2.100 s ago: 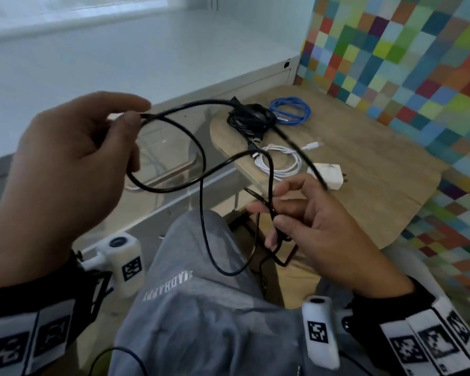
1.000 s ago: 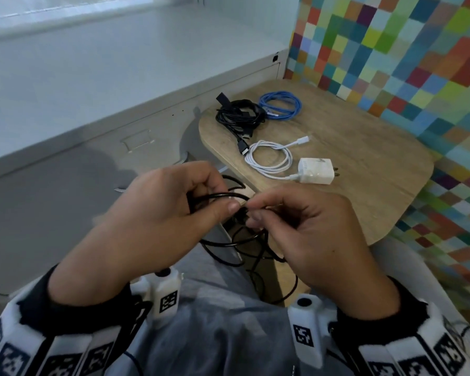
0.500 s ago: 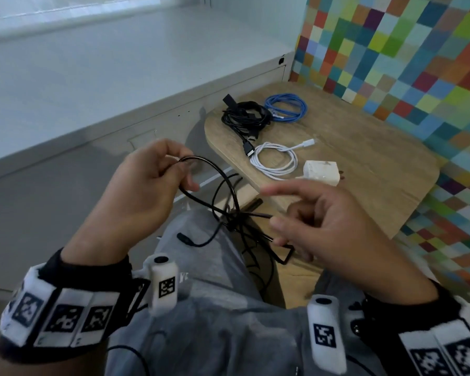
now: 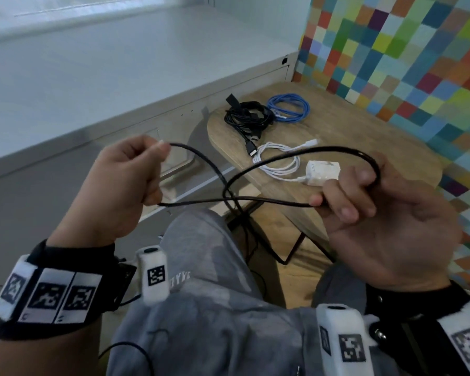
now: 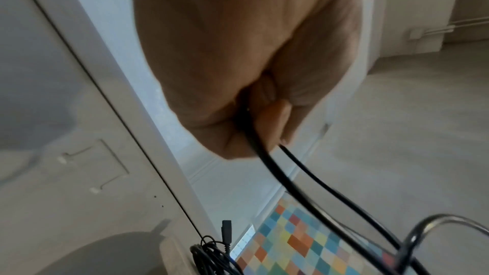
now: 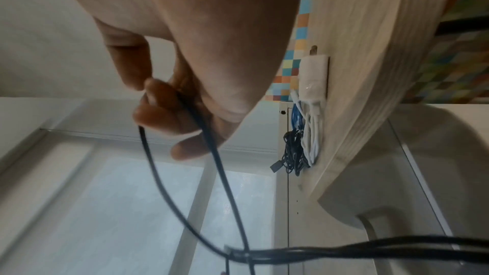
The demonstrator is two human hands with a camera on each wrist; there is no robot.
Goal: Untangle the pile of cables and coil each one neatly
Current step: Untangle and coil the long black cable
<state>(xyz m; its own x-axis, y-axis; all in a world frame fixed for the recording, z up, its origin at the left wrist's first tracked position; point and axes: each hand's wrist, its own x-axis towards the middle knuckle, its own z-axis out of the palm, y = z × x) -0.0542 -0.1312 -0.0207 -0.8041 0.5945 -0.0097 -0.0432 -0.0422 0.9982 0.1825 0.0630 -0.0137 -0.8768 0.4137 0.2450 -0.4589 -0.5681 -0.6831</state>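
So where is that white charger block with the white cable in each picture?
Head: the white charger block lies on the wooden table, centre right, just above the right hand.
Left wrist: not in view.
Right wrist: at the upper right, on the table that looks tipped sideways.
Shared landmark: the coiled black cable bundle.

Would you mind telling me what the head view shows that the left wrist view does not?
Only the head view shows the right hand, the white cable, the charger and the blue cable. Only the left wrist view shows the bare floor beyond. Both show the left hand gripping the black cable and the black bundle.
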